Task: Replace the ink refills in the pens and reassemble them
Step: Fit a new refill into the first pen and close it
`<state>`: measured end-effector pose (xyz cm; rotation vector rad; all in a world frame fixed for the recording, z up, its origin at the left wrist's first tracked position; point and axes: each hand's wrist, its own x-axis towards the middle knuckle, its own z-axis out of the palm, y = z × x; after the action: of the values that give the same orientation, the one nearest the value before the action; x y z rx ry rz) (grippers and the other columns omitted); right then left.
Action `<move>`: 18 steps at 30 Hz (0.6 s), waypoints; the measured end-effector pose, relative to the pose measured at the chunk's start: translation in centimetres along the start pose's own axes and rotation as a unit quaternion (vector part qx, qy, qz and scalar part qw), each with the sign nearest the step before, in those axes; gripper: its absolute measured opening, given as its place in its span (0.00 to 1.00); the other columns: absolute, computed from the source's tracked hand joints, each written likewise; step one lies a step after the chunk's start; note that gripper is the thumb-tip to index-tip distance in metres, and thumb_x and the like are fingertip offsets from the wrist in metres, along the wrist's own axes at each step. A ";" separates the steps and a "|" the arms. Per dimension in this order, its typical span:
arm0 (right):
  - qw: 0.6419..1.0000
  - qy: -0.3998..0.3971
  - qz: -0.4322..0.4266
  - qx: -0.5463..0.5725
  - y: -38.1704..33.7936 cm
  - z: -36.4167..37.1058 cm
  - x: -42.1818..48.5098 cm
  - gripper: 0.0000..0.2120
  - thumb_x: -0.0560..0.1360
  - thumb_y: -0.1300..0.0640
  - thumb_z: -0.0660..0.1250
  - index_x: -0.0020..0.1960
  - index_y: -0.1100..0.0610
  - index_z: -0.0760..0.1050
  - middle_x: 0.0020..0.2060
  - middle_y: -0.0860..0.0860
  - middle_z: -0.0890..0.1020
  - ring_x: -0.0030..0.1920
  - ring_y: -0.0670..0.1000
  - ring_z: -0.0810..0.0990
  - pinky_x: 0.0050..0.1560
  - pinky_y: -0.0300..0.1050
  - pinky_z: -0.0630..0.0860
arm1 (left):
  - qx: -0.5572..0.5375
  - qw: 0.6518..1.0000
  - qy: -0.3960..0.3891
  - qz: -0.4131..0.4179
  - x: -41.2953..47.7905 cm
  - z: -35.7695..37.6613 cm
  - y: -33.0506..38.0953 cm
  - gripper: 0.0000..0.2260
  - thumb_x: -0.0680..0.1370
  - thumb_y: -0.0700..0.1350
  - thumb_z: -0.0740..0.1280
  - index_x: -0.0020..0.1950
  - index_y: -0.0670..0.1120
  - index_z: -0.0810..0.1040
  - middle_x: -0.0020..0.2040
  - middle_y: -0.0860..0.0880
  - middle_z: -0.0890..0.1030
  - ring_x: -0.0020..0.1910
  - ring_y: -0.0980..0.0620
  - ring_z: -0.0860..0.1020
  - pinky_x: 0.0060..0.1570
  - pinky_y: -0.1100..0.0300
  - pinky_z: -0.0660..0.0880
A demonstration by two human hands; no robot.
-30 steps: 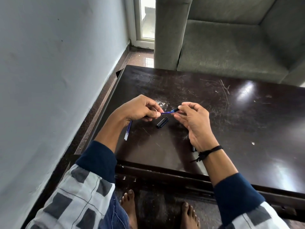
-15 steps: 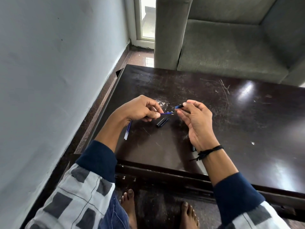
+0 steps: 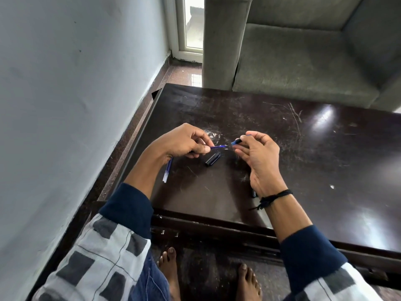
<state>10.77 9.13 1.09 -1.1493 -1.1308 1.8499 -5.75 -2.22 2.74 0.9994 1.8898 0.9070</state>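
**One refill in the left hand, one tip piece in the right**

Both hands are raised just above the dark, scratched desk (image 3: pixel 325 170), near its left side. The left hand (image 3: pixel 182 144) is curled, pinching one thin blue refill (image 3: pixel 218 146) between thumb and forefinger. The refill's free end sticks out to the right. The right hand (image 3: pixel 258 157) pinches one short blue-and-black tip piece (image 3: pixel 236 141) at its fingertips, the other fingers loosely spread. The refill's end and the tip piece are close together but not touching.

Three more groups of pen parts lie on the desk:
- One black pen piece (image 3: pixel 213 159) lies slanted between the two hands, just below the refill.
- What look like two spare refills (image 3: pixel 167 170), blue and clear, lie side by side. Their upper ends are hidden under the left wrist.
- One small dark piece (image 3: pixel 253 194) shows just beside the right wrist, mostly hidden. What it is cannot be told.

One black thread wristband (image 3: pixel 274 196) is tied round the right wrist. Two bare feet show on the floor below the desk's near edge, one on the left (image 3: pixel 169 270) and one on the right (image 3: pixel 247 283). One grey sofa (image 3: pixel 303 61) stands behind the desk, and a pale wall (image 3: pixel 76 105) runs along the left.
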 end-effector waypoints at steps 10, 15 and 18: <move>0.999 -0.028 0.025 0.006 0.5 0.2 -0.2 0.06 0.80 0.66 0.68 0.55 0.59 0.76 0.44 0.56 0.83 0.40 0.51 0.87 0.44 0.42 0.83 | -0.003 1.000 -0.006 0.000 0.0 0.2 0.1 0.05 0.77 0.36 0.72 0.53 0.42 0.85 0.41 0.43 0.82 0.38 0.52 0.79 0.40 0.63 0.79; 0.998 -0.044 0.035 0.008 0.8 0.3 -0.3 0.07 0.79 0.66 0.69 0.56 0.60 0.76 0.45 0.56 0.84 0.41 0.52 0.87 0.45 0.43 0.85 | -0.004 1.000 -0.010 -0.001 0.0 0.3 0.2 0.06 0.77 0.36 0.72 0.53 0.42 0.85 0.41 0.43 0.81 0.39 0.50 0.78 0.43 0.60 0.79; 0.998 -0.047 0.035 0.007 1.0 0.4 -0.3 0.06 0.79 0.66 0.69 0.55 0.59 0.76 0.45 0.56 0.84 0.43 0.53 0.87 0.45 0.42 0.85 | -0.006 1.000 -0.010 -0.001 0.0 0.3 0.1 0.06 0.77 0.36 0.73 0.53 0.42 0.85 0.41 0.43 0.81 0.39 0.50 0.78 0.43 0.59 0.79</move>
<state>10.42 8.34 0.41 -1.1185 -1.1406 1.9807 -5.41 -2.07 2.70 0.9954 1.8660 0.9042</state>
